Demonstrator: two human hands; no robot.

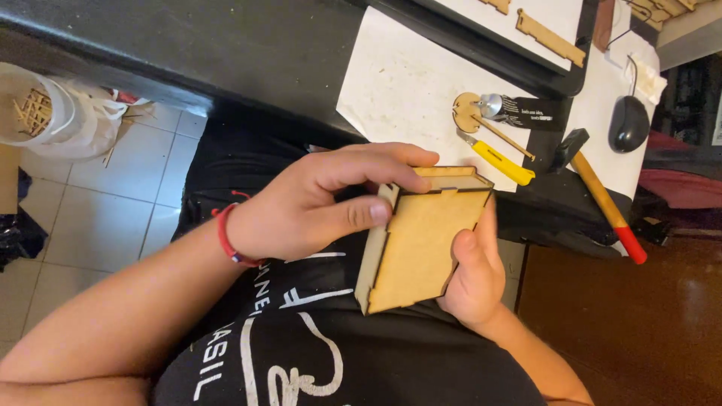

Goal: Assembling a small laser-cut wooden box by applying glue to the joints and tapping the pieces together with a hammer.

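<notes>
A small wooden box (421, 240) of thin laser-cut panels is held between both hands, in front of the chest and just off the edge of the surface (248, 53). The box is tilted, with one broad flat panel turned toward the camera and its notched edges visible along the top and left side.

The left hand (308, 207) is closed around the upper left corner of the box: the thumb is pressed on the front panel near the corner, and the fingers are curled over the top edge. A red cord bracelet (228, 239) is worn on that wrist. The right hand (474, 274) is clasped on the lower right side of the box, the thumb laid along the right edge and the fingers hidden behind the panel.

On the surface beyond the box, a white sheet (406, 83) is spread. At its right edge lie a round wooden disc (466, 111), a glue tube (519, 111), a thin stick (505, 137) and a yellow-handled knife (498, 160). A hammer (598, 192) with a wooden, red-tipped handle lies further right, near a black mouse (629, 124). More cut wooden strips (550, 37) are seen at the top. A white bucket (34, 109) stands on the tiled floor at left.
</notes>
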